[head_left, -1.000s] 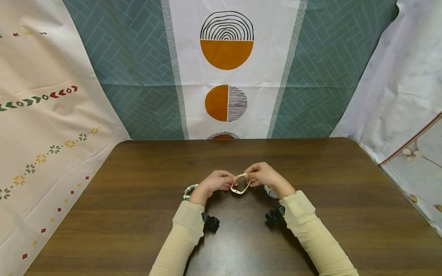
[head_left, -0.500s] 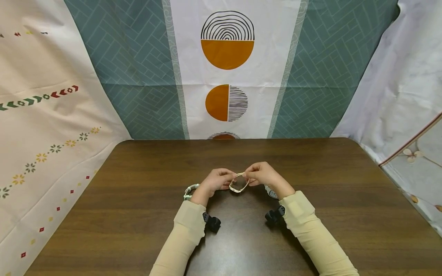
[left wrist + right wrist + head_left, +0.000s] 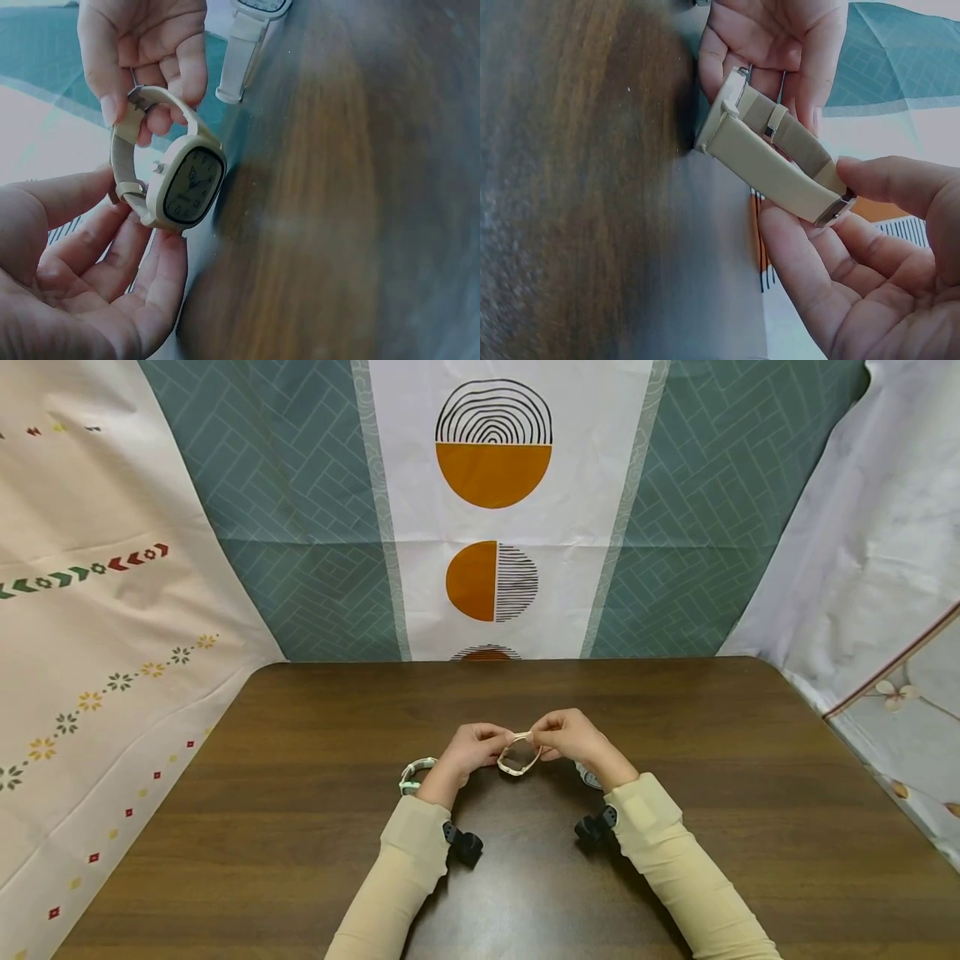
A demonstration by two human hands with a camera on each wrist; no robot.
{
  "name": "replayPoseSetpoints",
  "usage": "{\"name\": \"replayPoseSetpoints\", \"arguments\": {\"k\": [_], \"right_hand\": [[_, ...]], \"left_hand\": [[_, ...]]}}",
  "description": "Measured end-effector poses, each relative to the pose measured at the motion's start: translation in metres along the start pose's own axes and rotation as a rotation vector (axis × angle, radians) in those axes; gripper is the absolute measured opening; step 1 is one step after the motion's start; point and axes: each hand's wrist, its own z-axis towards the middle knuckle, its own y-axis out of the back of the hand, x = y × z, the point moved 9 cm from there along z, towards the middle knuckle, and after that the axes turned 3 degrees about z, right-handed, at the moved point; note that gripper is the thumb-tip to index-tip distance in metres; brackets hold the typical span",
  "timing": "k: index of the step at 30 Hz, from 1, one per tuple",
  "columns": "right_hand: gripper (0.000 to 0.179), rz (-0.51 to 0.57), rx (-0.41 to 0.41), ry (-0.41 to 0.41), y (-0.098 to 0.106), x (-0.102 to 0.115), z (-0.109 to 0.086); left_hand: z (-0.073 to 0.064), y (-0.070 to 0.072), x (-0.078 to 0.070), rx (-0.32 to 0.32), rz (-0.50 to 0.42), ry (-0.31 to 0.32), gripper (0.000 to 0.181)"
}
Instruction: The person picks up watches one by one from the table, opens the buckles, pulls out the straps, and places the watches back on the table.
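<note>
Both hands hold a cream wristwatch with a squarish dial [image 3: 195, 184] above the table. Its strap [image 3: 772, 169] is looped round, ends together at the metal buckle [image 3: 835, 212]. My right hand [image 3: 572, 737] pinches the buckle end between thumb and fingers. With thumb and fingertips, my left hand [image 3: 474, 750] grips the strap's other side near the keeper loop [image 3: 776, 121], its fingers under the case. In the head view, a pale green watch [image 3: 408, 774] lies behind the left wrist, and a white watch [image 3: 589, 776] lies partly hidden by the right wrist.
The dark wooden table [image 3: 300, 860] reaches to a green and white patterned curtain [image 3: 315, 527] at the back. Fabric hangs [image 3: 112, 635] along the left side, with pale cloth at the right. Small black cameras [image 3: 467, 846] sit on both wrists.
My left hand has shifted slightly right and away, closer to the right hand. The watch has tilted a little and moved slightly left between them. The right hand stays nearly in place.
</note>
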Motion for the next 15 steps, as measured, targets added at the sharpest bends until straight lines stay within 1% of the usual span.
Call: {"name": "replayPoseSetpoints", "arguments": {"k": [5,9,15], "right_hand": [[0.018,-0.01,-0.006,0.007,0.0002,0.0008,-0.0001],[0.019,-0.02,-0.002,0.015,0.0001,0.0016,-0.0008],[0.02,-0.016,0.014,0.019,-0.0012,0.0016,-0.001]], "left_hand": [[0.0013,-0.0002,-0.0008,-0.025,-0.021,-0.015,0.021],[0.0004,0.0002,-0.003,-0.051,-0.012,-0.022,0.021],[-0.0005,0.0021,-0.0056,-0.057,0.01,-0.023,0.02]]}}
